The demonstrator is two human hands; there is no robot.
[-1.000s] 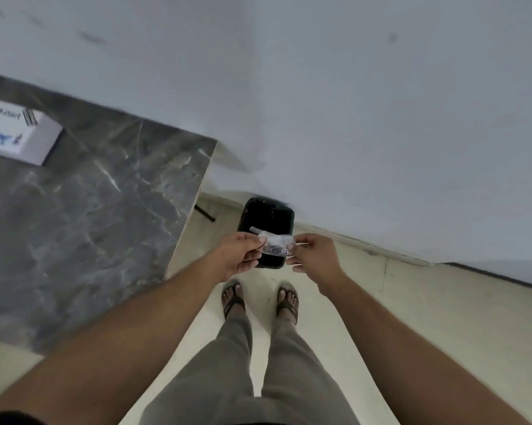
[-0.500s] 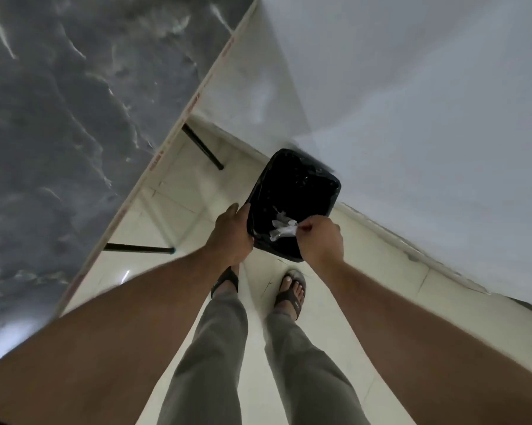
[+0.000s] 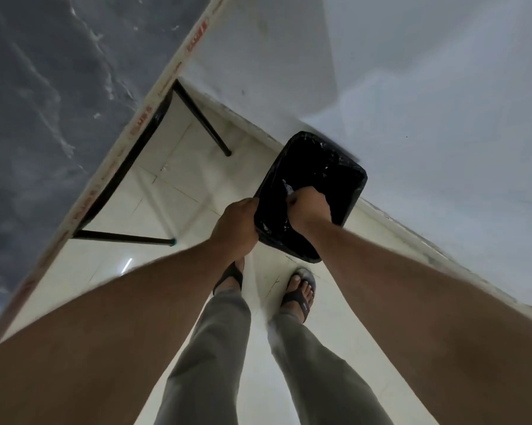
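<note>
A black bin (image 3: 347, 176) lined with a black plastic bag stands on the floor against the white wall, just ahead of my feet. My left hand (image 3: 236, 223) is at the bin's near left rim, thumb and curled fingers on the edge. My right hand (image 3: 309, 207) reaches down inside the bin with its fingers curled. A bit of the small clear plastic wrapper (image 3: 285, 186) shows at its fingertips; the rest is hidden by the hand.
A table with a dark marbled top (image 3: 44, 102) fills the left; its pale edge and black metal legs (image 3: 203, 118) stand close to the bin. The white wall (image 3: 442, 118) is on the right. The floor is cream tile (image 3: 173, 185).
I have bent closer to the bin. My right hand has gone from the bin's rim down into it with the wrapper. My left hand stays at the left rim.
</note>
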